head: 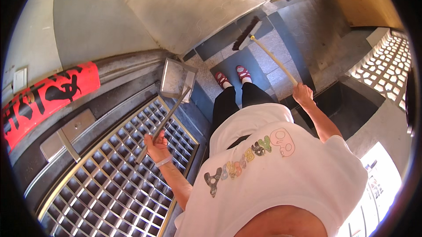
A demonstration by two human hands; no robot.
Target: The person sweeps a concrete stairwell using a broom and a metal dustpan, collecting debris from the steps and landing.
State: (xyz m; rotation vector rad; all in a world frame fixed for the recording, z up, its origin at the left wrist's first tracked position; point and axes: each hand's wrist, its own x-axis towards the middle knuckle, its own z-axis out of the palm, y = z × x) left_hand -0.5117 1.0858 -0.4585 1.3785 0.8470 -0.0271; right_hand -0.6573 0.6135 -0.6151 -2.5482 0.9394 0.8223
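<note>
My left hand (158, 146) is closed around the grey metal handle of a long-handled dustpan. The dustpan's metal pan (175, 75) hangs or rests by the foot of the door frame; whether it touches the floor I cannot tell. In my right hand (302, 94) is the pale yellow stick of a push broom (270, 55). Its head (247, 34), with dark brown bristles, lies on the tiled floor ahead of my feet, close to the wall.
A metal grille door (115, 171) with a handle (67, 143) stands at my left. Red paper (52, 101) bearing writing is stuck above it. Dark and pale tiles (237, 67) lie under my red shoes (243, 73). A latticed opening (384, 65) and a dark recess (346, 108) are at right.
</note>
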